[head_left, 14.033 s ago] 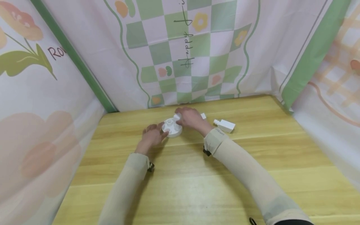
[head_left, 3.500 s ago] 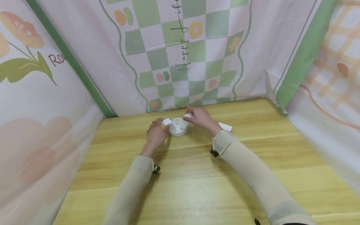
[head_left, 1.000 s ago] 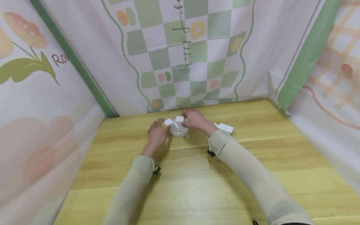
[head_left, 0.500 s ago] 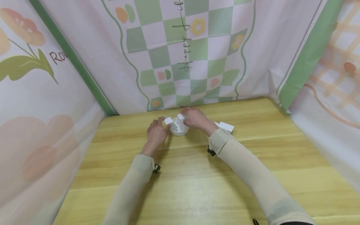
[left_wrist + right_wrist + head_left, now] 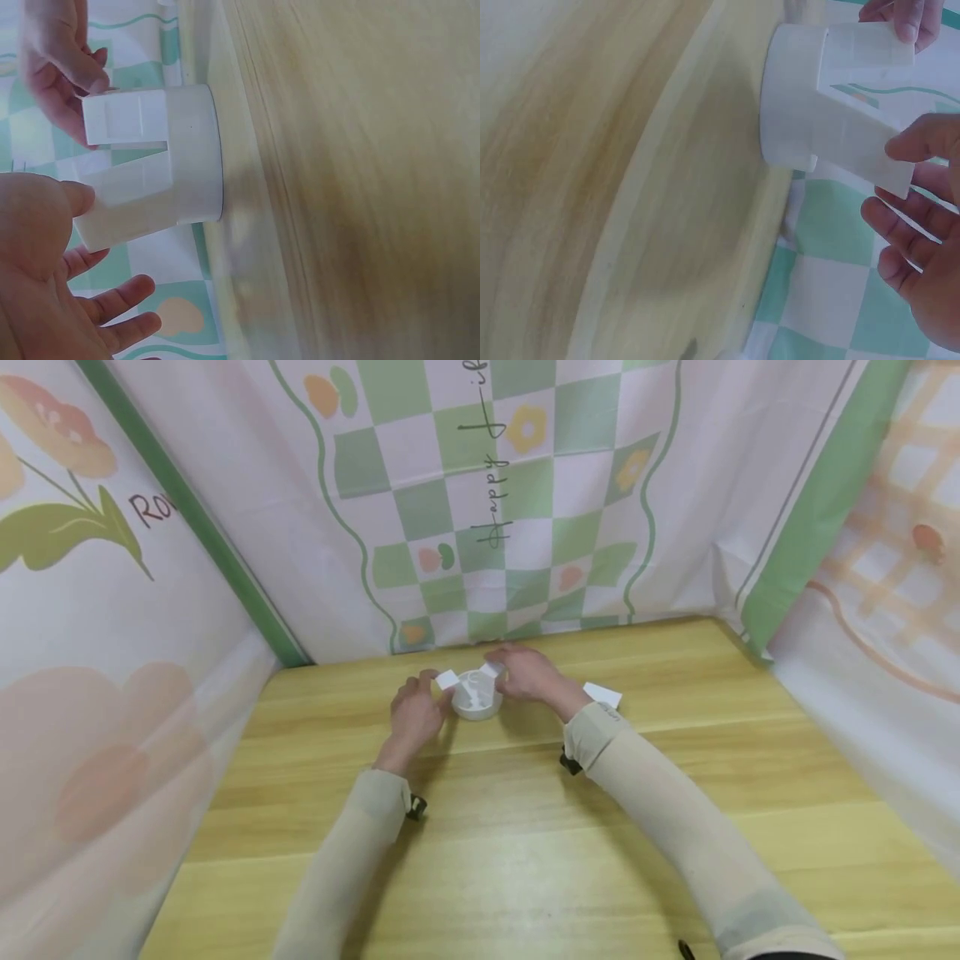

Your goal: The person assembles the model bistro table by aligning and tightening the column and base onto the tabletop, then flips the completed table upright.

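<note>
A white round base (image 5: 476,710) stands upright on the table near its back edge, its open top ringed by a low wall. Two white rectangular blocks rise from it, tilted outward. My left hand (image 5: 415,714) pinches the left block (image 5: 131,201) near its top between thumb and fingers, the other fingers spread. With thumb and fingertips, my right hand (image 5: 527,672) pinches the right block (image 5: 862,142), whose lower end is at the base's rim. How deep either block sits inside the base is hidden.
Another white block (image 5: 602,695) lies on the wooden table (image 5: 510,852) beyond my right wrist, partly covered by it. A patterned cloth (image 5: 480,527) hangs right behind the table's back edge. A small black object (image 5: 686,950) shows at the bottom edge.
Fourteen seconds ago both hands were at the base and the left block was not on it. Since a second ago, the right block has swung from over the base's middle to tilt outward right.
</note>
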The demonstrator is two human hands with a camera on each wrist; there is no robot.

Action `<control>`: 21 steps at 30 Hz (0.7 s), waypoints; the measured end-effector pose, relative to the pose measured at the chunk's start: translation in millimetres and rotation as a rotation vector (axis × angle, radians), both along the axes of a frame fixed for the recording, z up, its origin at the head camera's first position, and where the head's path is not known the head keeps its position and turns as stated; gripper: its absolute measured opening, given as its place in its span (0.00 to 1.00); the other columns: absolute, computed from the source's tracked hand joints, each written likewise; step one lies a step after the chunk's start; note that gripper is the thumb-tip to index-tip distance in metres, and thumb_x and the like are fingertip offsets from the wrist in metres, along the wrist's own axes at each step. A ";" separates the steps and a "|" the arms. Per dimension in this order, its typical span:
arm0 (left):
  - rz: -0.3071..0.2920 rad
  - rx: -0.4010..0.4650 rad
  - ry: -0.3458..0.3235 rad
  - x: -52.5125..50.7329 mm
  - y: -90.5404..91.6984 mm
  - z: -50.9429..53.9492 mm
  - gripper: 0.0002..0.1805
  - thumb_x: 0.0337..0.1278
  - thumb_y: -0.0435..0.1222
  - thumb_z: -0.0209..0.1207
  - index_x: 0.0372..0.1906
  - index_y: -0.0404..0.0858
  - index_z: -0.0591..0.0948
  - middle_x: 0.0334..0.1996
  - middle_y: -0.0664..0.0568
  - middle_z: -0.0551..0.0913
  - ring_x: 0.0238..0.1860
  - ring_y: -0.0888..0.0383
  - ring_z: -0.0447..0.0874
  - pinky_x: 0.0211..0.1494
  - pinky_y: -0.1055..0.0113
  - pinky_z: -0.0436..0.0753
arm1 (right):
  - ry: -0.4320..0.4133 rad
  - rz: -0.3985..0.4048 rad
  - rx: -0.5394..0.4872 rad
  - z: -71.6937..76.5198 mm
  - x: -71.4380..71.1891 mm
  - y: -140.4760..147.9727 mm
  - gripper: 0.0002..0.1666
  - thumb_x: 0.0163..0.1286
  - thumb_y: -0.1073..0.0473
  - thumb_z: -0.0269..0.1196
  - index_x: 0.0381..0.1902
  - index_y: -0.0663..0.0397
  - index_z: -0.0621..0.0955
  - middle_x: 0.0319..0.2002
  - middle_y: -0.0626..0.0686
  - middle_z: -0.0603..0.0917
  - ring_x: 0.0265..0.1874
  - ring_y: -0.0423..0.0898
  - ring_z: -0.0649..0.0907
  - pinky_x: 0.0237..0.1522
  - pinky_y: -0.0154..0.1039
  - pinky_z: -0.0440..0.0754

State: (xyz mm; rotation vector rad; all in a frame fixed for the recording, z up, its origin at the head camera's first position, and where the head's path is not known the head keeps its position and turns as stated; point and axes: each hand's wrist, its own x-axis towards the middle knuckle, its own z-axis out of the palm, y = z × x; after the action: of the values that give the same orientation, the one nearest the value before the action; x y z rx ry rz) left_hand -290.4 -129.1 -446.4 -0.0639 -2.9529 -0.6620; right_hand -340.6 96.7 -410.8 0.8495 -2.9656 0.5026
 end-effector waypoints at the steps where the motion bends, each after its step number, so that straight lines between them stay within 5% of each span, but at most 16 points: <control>1: 0.000 0.002 -0.002 -0.2 0.2 0.3 0.30 0.72 0.58 0.47 0.69 0.46 0.65 0.55 0.39 0.76 0.57 0.42 0.76 0.64 0.48 0.75 | 0.001 -0.008 -0.008 -0.2 -0.2 0.8 0.35 0.61 0.55 0.65 0.66 0.56 0.75 0.65 0.59 0.78 0.65 0.59 0.77 0.67 0.54 0.75; 7: 0.008 0.012 0.005 -0.5 0.6 0.6 0.30 0.72 0.58 0.48 0.69 0.46 0.66 0.54 0.39 0.77 0.56 0.41 0.77 0.64 0.48 0.75 | 0.030 -0.062 -0.028 -2.9 -2.0 4.6 0.24 0.61 0.44 0.69 0.49 0.52 0.82 0.46 0.56 0.86 0.46 0.54 0.84 0.52 0.50 0.82; 15: 0.001 0.010 0.017 -1.0 0.2 -1.7 0.30 0.72 0.58 0.48 0.68 0.46 0.66 0.54 0.39 0.77 0.56 0.41 0.77 0.63 0.48 0.75 | 0.076 0.078 -0.031 -6.9 -0.3 7.6 0.30 0.64 0.47 0.67 0.62 0.51 0.78 0.58 0.59 0.82 0.55 0.57 0.83 0.60 0.54 0.79; 21: 0.014 0.003 0.014 -1.7 -0.3 -1.5 0.30 0.72 0.58 0.47 0.69 0.46 0.66 0.54 0.39 0.77 0.56 0.41 0.77 0.63 0.49 0.75 | 0.087 0.075 0.017 -4.7 1.3 7.9 0.31 0.60 0.47 0.68 0.61 0.49 0.80 0.52 0.58 0.84 0.49 0.56 0.84 0.54 0.53 0.81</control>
State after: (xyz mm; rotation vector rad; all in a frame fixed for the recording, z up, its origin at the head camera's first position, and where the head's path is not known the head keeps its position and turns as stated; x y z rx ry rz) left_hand -292.1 -129.4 -447.9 -0.0476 -2.9361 -0.6612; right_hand -339.3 104.6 -415.4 0.9611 -2.8726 0.4316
